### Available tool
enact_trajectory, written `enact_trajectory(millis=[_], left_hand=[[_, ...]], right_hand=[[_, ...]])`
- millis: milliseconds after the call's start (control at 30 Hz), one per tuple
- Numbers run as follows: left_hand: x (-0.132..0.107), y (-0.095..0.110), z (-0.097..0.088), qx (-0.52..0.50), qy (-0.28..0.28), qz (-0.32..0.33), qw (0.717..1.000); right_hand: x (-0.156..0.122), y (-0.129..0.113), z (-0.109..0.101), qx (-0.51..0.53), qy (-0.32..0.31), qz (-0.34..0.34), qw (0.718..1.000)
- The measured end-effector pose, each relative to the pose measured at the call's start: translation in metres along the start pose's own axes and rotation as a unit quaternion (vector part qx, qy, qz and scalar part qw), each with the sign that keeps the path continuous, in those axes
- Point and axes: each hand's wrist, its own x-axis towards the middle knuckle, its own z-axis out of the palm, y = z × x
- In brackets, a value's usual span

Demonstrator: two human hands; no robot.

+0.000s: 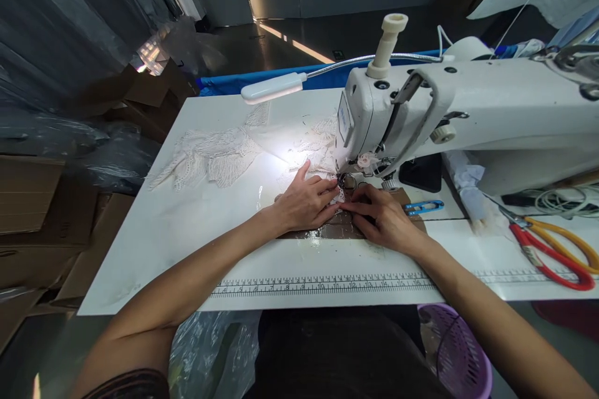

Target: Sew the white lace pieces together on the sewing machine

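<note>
White lace fabric (pixel 229 153) spreads across the table to the left and runs in under the head of a white sewing machine (pixel 402 106). My left hand (pixel 309 199) lies on the lace just left of the needle area, fingers stretched out and pressing it down. Close by on the right, my right hand (pixel 381 215) pinches the lace edge between thumb and forefinger, in front of the presser foot. Beneath both hands is a brown plate (pixel 318 230) with a shiny cover. The needle tip is hidden by fingers and the machine.
A lit lamp (pixel 274 88) hangs over the lace. To the right lie blue thread snips (pixel 423 207) and red-and-yellow scissors (pixel 552 249). A printed ruler (pixel 318 287) follows the table's front edge. Cardboard boxes (pixel 42 218) stand left; a purple basket (pixel 461 355) sits below.
</note>
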Motion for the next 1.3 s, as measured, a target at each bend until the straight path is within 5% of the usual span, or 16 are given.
enact_trajectory(millis=[700, 1300], left_hand=[[-0.006, 0.002, 0.012, -0.008, 0.056, 0.000, 0.998], [0.006, -0.001, 0.004, -0.003, -0.008, -0.055, 0.998]], right_hand=[[0.000, -0.006, -0.005, -0.048, -0.017, -0.009, 0.999], [0.010, -0.005, -0.001, -0.155, -0.006, 0.004, 0.988]])
